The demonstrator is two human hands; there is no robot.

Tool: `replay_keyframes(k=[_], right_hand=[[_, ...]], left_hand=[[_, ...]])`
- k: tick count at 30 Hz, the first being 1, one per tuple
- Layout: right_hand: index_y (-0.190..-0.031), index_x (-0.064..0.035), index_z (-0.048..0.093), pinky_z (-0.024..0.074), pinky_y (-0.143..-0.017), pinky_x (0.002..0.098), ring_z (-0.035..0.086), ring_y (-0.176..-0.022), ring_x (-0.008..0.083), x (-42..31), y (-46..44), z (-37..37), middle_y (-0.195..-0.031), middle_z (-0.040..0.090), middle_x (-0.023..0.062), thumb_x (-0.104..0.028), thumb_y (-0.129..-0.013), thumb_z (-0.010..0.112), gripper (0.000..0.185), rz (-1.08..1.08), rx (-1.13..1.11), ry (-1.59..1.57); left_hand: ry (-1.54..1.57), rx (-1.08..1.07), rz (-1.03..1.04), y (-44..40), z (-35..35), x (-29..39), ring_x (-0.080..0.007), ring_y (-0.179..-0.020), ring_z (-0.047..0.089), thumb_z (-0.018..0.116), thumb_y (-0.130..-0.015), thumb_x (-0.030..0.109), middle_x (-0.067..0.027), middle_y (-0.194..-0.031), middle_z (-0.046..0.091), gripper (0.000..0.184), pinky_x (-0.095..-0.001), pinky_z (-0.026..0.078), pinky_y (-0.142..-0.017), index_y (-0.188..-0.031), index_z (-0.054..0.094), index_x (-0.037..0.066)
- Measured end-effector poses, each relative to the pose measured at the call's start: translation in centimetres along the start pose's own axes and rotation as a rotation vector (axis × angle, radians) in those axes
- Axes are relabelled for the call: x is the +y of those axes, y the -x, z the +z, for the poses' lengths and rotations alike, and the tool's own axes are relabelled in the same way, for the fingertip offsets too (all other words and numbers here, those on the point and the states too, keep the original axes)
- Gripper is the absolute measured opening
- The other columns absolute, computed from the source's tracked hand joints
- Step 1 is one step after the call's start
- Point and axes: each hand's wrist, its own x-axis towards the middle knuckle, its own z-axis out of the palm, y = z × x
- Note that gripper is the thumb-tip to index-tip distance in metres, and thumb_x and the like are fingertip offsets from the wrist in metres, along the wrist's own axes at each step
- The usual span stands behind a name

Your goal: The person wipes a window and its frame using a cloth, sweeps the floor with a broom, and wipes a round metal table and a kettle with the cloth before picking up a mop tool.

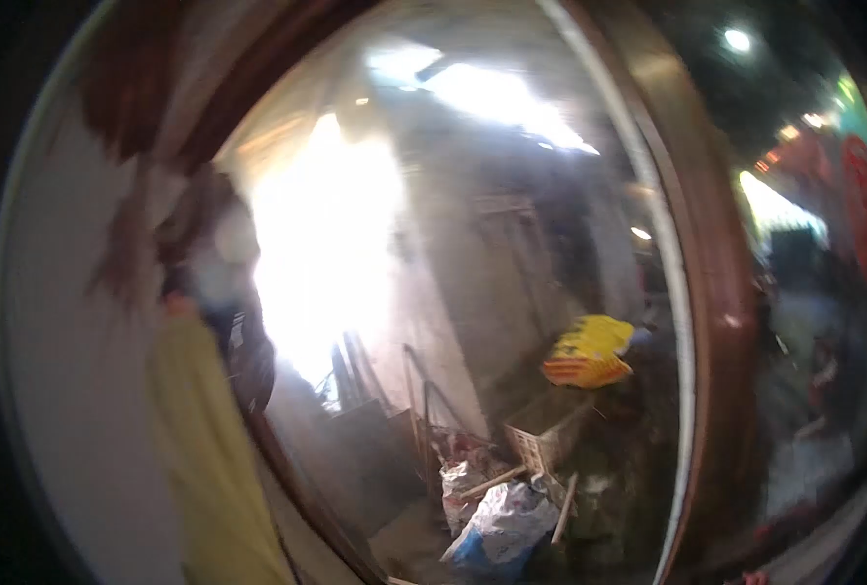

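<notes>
Neither my left hand nor my right hand can be made out. A long yellow-green cloth (pixel 195 429) runs down the left side; whether it is a sleeve or a hanging garment is unclear. Dark, blurred shapes (pixel 248 361) lie beside it. Through a brown-framed opening, a yellow bag with red stripes (pixel 590 351) shows above a pale crate (pixel 541 439). Lower down rests a white and blue sack (pixel 507 526). A small reddish shape at the bottom right edge is too unclear to name.
The brown frame (pixel 721 341) stands right of centre, with a pale strip (pixel 685 390) along it. Long, thin pieces lean near the bright opening (pixel 326 244). A stick (pixel 565 507) stands by the sack. Lights and a dark, cluttered area show at the far right.
</notes>
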Motion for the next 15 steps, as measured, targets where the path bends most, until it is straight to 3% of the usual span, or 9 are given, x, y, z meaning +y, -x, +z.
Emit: replay_keyframes(k=[2,5,7,9,10,15], right_hand=[[-0.1,-0.0107,0.059,0.032,-0.091,0.0439,0.046,-0.104,0.0268,-0.3,1.0,1.3,-0.104,0.057,0.0082,-0.047,-0.084,0.045,0.042,0.179,0.015,-0.203],[-0.101,-0.0115,0.059,0.0326,-0.09,0.0415,0.047,-0.102,0.0247,-3.2,-1.6,-3.6,-0.104,0.058,0.0049,-0.046,-0.085,0.044,0.041,0.18,-0.015,-0.052],[-0.083,0.0,0.049,0.0365,-0.075,0.041,0.046,-0.085,0.0311,-3.2,-1.9,-2.3,-0.086,0.046,0.0128,-0.037,-0.077,0.056,0.038,0.158,0.245,-0.253],[-0.085,0.0005,0.049,0.0359,-0.076,0.0415,0.045,-0.087,0.0315,-2.7,-1.5,-1.8,-0.088,0.045,0.0135,-0.043,-0.078,0.053,0.044,0.154,0.202,-0.25],[-0.087,0.001,0.048,0.0352,-0.076,0.042,0.044,-0.089,0.0319,-2.4,-1.6,-1.2,-0.09,0.044,0.0141,-0.049,-0.078,0.05,0.05,0.162,0.172,-0.246],[-0.086,0.0013,0.049,0.0352,-0.077,0.0429,0.044,-0.088,0.0314,-2.0,-1.0,-0.4,-0.089,0.044,0.0133,-0.044,-0.081,0.049,0.046,0.119,0.214,-0.307]], left_hand=[[0.042,-0.015,0.064,0.6,-0.4,1.8,-0.0191,-0.107,0.048,0.052,-0.084,0.016,-0.0102,-0.115,0.051,0.04,-0.0315,0.037,-0.094,-0.12,0.043,0.001],[0.108,-0.055,0.162,3.7,-0.8,5.7,-0.0189,-0.106,0.048,0.052,-0.084,0.016,-0.0103,-0.115,0.051,0.04,-0.0313,0.037,-0.094,-0.12,0.044,0.001],[0.163,-0.107,0.218,7.3,-0.5,8.0,-0.0188,-0.106,0.048,0.052,-0.084,0.016,-0.0103,-0.115,0.052,0.04,-0.0312,0.037,-0.094,-0.12,0.044,0.001],[0.228,-0.184,0.287,11.7,0.1,10.4,-0.0188,-0.106,0.048,0.052,-0.084,0.016,-0.0103,-0.114,0.052,0.04,-0.031,0.037,-0.094,-0.12,0.044,0.001],[0.261,-0.236,0.321,14.6,0.7,11.7,-0.0187,-0.106,0.048,0.052,-0.084,0.016,-0.0103,-0.114,0.052,0.04,-0.031,0.037,-0.094,-0.12,0.044,0.001],[0.47,-0.667,0.488,30.3,2.5,14.7,-0.0185,-0.106,0.048,0.053,-0.083,0.016,-0.0104,-0.114,0.052,0.04,-0.0307,0.037,-0.094,-0.12,0.044,0.001]])
